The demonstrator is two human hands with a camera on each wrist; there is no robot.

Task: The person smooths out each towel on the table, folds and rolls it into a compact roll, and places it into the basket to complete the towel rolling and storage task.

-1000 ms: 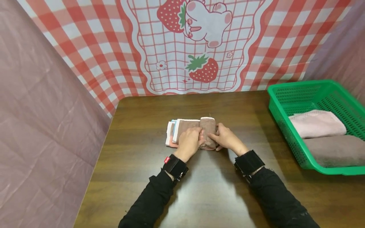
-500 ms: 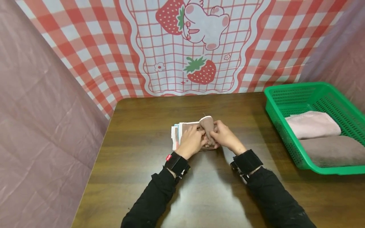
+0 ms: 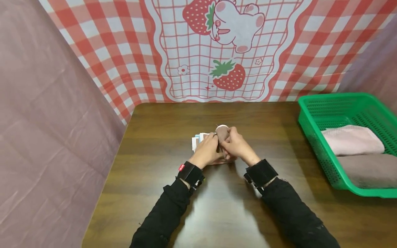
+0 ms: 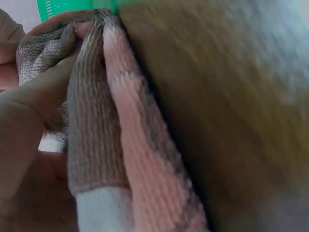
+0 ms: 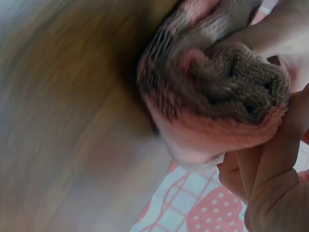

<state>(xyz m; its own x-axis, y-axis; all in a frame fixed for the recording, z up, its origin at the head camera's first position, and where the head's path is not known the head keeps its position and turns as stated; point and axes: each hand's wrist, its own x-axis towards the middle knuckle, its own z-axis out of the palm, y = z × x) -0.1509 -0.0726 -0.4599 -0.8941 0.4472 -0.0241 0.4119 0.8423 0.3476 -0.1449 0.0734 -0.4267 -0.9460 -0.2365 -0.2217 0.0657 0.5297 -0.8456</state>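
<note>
A small brown and pink towel (image 3: 221, 132) with white edges lies on the wooden table, its right part turned into a thick roll. My left hand (image 3: 206, 150) holds the flat side, thumb against the roll; ribbed brown cloth (image 4: 94, 125) and a pink layer show past that thumb in the left wrist view. On the other side my right hand (image 3: 239, 145) grips the roll with curled fingers. Seen end-on in the right wrist view, the rolled end (image 5: 236, 87) shows brown folds inside a pink outer layer. Both hands cover much of the towel.
A green plastic basket (image 3: 338, 96) stands at the table's right, holding a folded pale pink towel (image 3: 353, 141) and a brown one (image 3: 369, 171). Behind the table (image 3: 161, 137) hangs a red-checked cloth (image 3: 124, 51) with strawberries. A pinkish curtain (image 3: 56, 137) hangs left.
The right hand has gone from the towel's right edge up and over the roll, moving left toward the left hand. The roll has drawn in tighter, and less flat towel shows at the left.
</note>
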